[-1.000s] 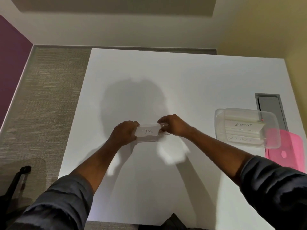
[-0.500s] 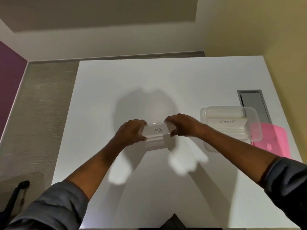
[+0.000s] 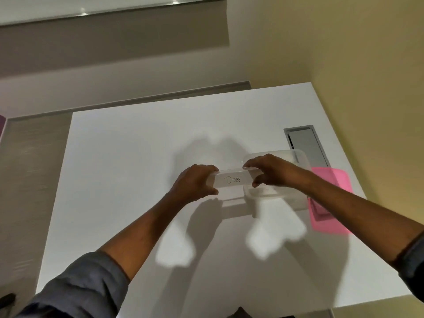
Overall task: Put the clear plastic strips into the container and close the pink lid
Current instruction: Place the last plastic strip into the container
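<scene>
I hold a clear plastic strip with "DOG" written on it, lifted above the white table. My left hand pinches its left end and my right hand pinches its right end. The strip's right end and my right hand hover over the left part of the open clear container. What lies inside the container is mostly hidden by my right hand and arm. The pink lid lies flat on the table against the container's right side.
A grey metal cable hatch is set in the table behind the container. A yellow wall runs along the table's right edge. Carpeted floor lies left of the table.
Both hands have carried the strip to the right, from the table's middle to the container's left edge. The head camera has tilted and shifted, so the container sits closer to the centre.
</scene>
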A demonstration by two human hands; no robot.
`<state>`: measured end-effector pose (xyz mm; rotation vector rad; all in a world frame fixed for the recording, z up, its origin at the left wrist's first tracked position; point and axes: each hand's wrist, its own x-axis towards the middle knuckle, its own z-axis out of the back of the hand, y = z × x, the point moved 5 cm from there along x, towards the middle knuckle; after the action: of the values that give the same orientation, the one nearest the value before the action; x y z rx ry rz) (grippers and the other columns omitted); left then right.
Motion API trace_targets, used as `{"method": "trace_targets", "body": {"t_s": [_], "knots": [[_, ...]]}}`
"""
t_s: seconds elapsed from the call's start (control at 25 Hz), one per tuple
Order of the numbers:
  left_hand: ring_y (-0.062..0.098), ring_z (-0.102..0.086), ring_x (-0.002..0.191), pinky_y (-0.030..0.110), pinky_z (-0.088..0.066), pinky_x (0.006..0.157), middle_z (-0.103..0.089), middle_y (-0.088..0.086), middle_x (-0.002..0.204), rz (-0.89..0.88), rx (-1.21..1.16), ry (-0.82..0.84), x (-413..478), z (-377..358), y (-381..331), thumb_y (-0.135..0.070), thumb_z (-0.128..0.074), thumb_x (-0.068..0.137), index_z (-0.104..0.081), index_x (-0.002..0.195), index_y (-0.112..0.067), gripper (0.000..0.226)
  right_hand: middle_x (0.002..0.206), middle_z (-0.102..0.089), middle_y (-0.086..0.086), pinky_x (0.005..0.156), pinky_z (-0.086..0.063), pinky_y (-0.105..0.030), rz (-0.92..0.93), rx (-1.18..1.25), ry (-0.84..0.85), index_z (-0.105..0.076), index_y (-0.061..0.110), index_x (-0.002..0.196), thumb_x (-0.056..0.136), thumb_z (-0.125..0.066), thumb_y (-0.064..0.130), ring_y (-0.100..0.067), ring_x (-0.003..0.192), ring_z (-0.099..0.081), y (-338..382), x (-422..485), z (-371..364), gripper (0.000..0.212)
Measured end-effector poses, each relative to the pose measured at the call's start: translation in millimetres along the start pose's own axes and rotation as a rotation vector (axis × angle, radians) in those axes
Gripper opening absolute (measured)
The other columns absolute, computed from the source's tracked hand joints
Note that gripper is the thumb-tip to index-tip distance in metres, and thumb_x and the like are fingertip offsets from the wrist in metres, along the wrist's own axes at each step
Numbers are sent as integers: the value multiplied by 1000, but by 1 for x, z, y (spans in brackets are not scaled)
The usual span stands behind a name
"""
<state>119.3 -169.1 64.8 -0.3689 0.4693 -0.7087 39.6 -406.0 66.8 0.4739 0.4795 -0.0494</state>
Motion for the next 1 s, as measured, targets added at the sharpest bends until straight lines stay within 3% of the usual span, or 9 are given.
{"method": "trace_targets", "body": {"t_s": [0.12, 0.28, 0.56, 0.84, 1.0], "knots": [[18, -64, 95, 30, -44, 71, -74, -8, 113, -35, 12, 6, 24, -8, -35, -41, -90, 74, -64, 129, -38, 61, 120, -75, 5, 93, -57, -45, -44, 13, -29, -70, 31, 126, 77, -88, 17, -21, 106, -68, -33, -16, 17, 54], [24, -68, 105, 31, -44, 76, -75, -5, 118, -74, 29, 23, 53, -21, -71, -28, -90, 76, -64, 132, -35, 61, 116, -77, 1, 91, -57, -44, -57, 9, -93, -74, 24, 122, 74, -90, 16, -23, 103, -70, -70, -34, 31, 51], [29, -66, 121, 38, -54, 91, -72, 0, 131, -152, 107, 62, 86, -52, -114, -11, -78, 88, -61, 143, -27, 60, 111, -79, -4, 87, -58, -41, -28, 61, -157, -75, 13, 116, 72, -91, 6, -22, 98, -72, -126, -56, 33, 47], [30, -68, 113, 39, -54, 83, -74, 4, 120, -137, 240, 128, 107, -80, -121, -16, -79, 86, -69, 128, -23, 43, 107, -75, -5, 80, -57, -39, 13, -103, -82, -70, 17, 107, 73, -88, 8, -26, 96, -72, -134, -45, 11, 40], [33, -68, 112, 37, -54, 82, -73, 6, 118, -105, 258, 161, 119, -102, -129, -11, -73, 86, -70, 122, -20, 38, 113, -73, -9, 82, -57, -40, -14, -197, -38, -68, 13, 117, 77, -87, 12, -28, 100, -70, -153, -42, -5, 44]]}}
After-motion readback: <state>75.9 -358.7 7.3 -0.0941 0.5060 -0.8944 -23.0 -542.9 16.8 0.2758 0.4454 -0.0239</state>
